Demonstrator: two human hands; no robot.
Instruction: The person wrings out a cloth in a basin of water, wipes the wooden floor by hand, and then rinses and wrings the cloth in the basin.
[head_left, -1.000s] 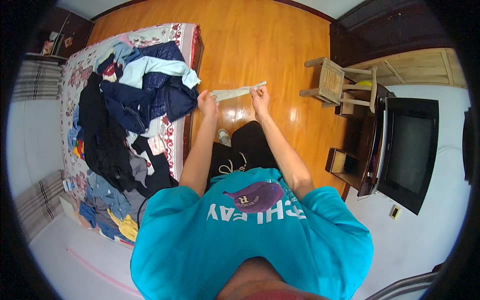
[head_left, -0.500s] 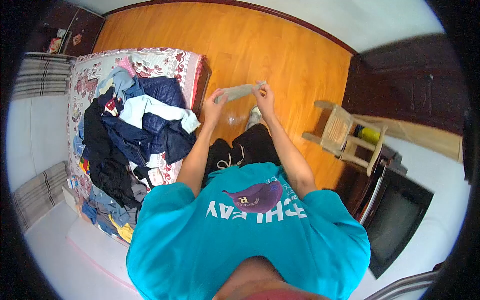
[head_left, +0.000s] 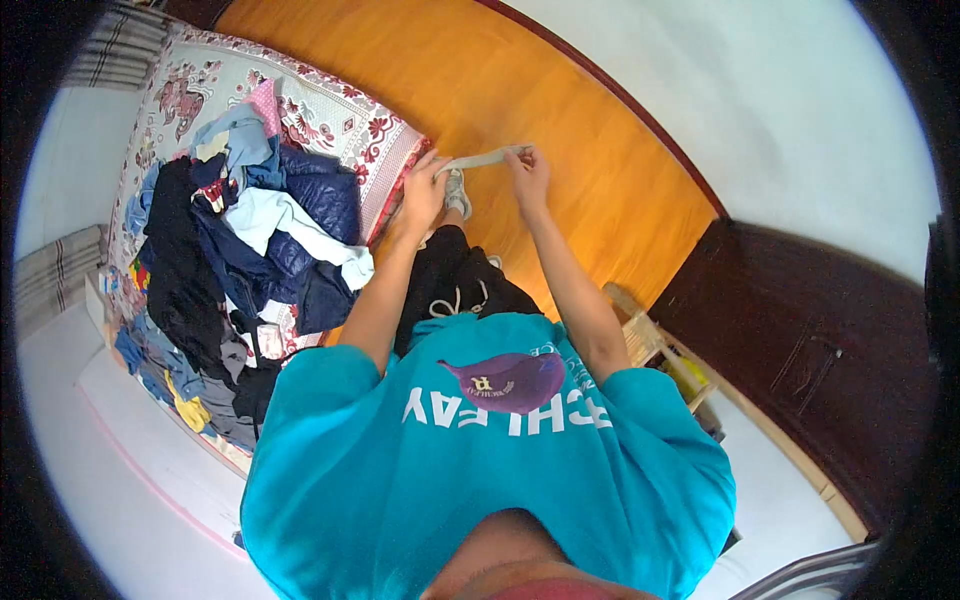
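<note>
My left hand (head_left: 425, 190) and my right hand (head_left: 528, 172) hold a narrow grey sock (head_left: 480, 159) stretched flat between them, one hand at each end, in front of my body above the wooden floor (head_left: 560, 130). Both hands are closed on the sock. The left hand is close to the foot corner of the bed (head_left: 385, 135), which has a floral cover. A heap of clothes (head_left: 250, 235), mostly dark blue, black and light blue, lies on the bed to the left of my hands.
A wooden stool (head_left: 650, 345) stands at my right, partly hidden behind my arm and shoulder. A dark wooden cabinet (head_left: 810, 350) fills the right side. White wall runs along the upper right. My shoe (head_left: 457, 192) shows below the sock.
The view has swung left: the stool and television slid out toward the lower right, the bed moved nearer. The hands keep the sock stretched between them, now higher in the frame.
</note>
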